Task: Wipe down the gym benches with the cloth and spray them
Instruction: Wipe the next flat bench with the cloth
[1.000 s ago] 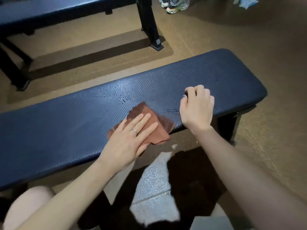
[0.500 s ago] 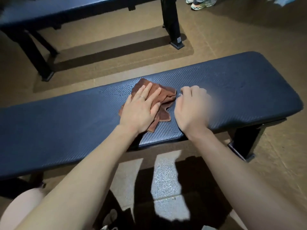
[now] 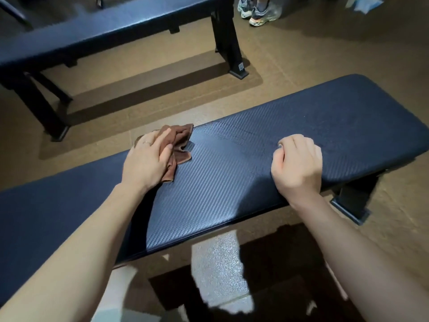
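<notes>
Sneakers [image 3: 257, 10] and a pale blue rag [image 3: 362, 4] on the brown floor [image 3: 325, 52].

No readable text, labels or numbers.

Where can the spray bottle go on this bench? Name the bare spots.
The near bench has a bare stretch between the left hand gripping the cloth and the curled right hand. Another lies beyond the right hand, toward the rounded end. It is crowded only around the cloth at the far edge.
</notes>
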Action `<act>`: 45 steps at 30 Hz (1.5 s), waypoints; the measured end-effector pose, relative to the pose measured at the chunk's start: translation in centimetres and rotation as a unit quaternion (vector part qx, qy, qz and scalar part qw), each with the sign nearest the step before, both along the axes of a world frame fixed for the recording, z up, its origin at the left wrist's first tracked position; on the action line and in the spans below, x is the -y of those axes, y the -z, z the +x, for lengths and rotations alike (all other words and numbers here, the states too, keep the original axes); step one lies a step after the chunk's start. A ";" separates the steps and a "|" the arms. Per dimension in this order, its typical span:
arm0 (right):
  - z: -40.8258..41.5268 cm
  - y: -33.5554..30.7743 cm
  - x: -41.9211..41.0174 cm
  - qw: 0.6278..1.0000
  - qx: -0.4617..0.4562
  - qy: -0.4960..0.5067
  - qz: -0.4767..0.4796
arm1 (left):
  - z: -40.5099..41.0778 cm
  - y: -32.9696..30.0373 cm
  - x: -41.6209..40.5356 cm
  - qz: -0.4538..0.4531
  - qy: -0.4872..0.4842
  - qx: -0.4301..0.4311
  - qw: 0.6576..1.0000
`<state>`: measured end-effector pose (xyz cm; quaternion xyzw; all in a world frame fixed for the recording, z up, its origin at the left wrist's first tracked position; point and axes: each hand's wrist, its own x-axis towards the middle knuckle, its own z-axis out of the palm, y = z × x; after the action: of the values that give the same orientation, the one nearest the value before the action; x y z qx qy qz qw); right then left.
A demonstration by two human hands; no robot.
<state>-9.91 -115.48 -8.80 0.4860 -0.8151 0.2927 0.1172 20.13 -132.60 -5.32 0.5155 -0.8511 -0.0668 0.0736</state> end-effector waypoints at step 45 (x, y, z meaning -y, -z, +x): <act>-4.5 -2.8 -0.8 0.995 0.002 -0.005 0.096 | -7.1 0.0 -8.8 -0.003 0.115 0.050 0.992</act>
<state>-14.39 -114.71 -5.97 0.4981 -0.8373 0.2150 0.0673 13.07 -123.80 -5.31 0.4168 -0.9075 -0.0466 0.0239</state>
